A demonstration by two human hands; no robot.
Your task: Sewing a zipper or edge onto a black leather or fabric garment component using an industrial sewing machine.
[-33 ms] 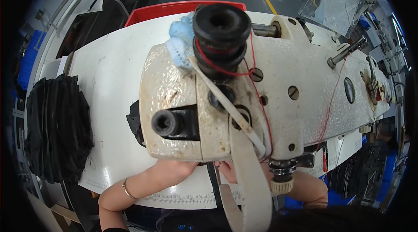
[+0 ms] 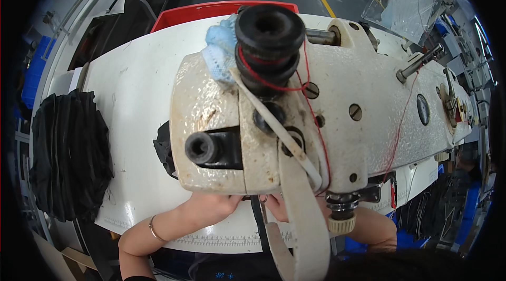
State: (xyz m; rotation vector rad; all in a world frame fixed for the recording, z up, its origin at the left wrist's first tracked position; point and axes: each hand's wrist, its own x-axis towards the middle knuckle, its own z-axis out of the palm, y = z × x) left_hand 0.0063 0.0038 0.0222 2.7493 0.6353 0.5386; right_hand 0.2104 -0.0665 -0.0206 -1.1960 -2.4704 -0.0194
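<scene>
reaching under sewing machine head (image 2: 295,123): left hand (image 2: 211,208), right hand (image 2: 276,207), fingers hidden.

- A pile of black fabric (image 2: 71,157) lay at the left edge of the white table (image 2: 139,102).
- A red bin (image 2: 211,11) stood at the far side, just beyond the table.
- A crumpled blue cloth (image 2: 221,49) sat beside the black spool (image 2: 270,44) wound with red thread.
- A clear plastic sheet (image 2: 408,1) hung at the far right.

Bright, even overhead light — glare on the sewing machine head (image 2: 316,123) — fisheye bending, black corners.
</scene>
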